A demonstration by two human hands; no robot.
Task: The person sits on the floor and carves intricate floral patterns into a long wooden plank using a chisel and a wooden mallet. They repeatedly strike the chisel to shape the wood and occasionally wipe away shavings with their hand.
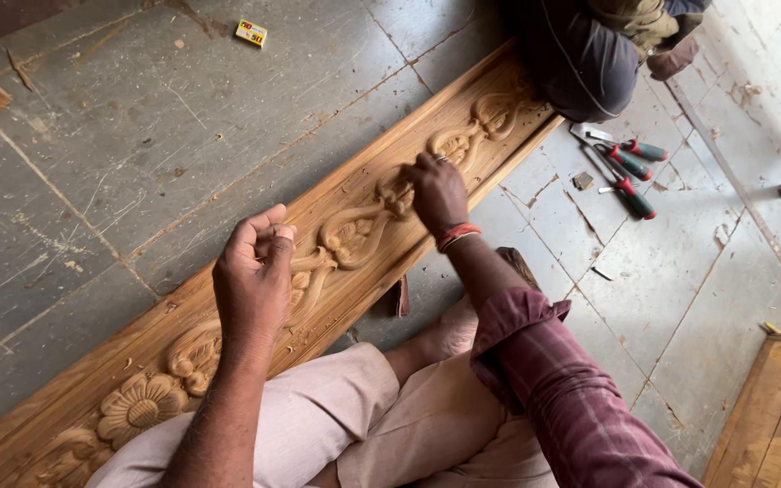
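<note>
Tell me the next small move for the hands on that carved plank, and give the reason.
Probably bring the left hand down onto the carved plank to steady it. The right hand is already pressed on the scrollwork, seemingly pinching a thin tool I can barely make out, while the left hangs loosely curled above the wood, holding nothing visible. The long plank lies unclamped on the stone floor.

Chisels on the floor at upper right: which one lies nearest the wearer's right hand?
The lowest red-and-green-handled chisel, its handle pointing toward the bottom right. The other two chisels lie above it, farther from the right hand.
</note>
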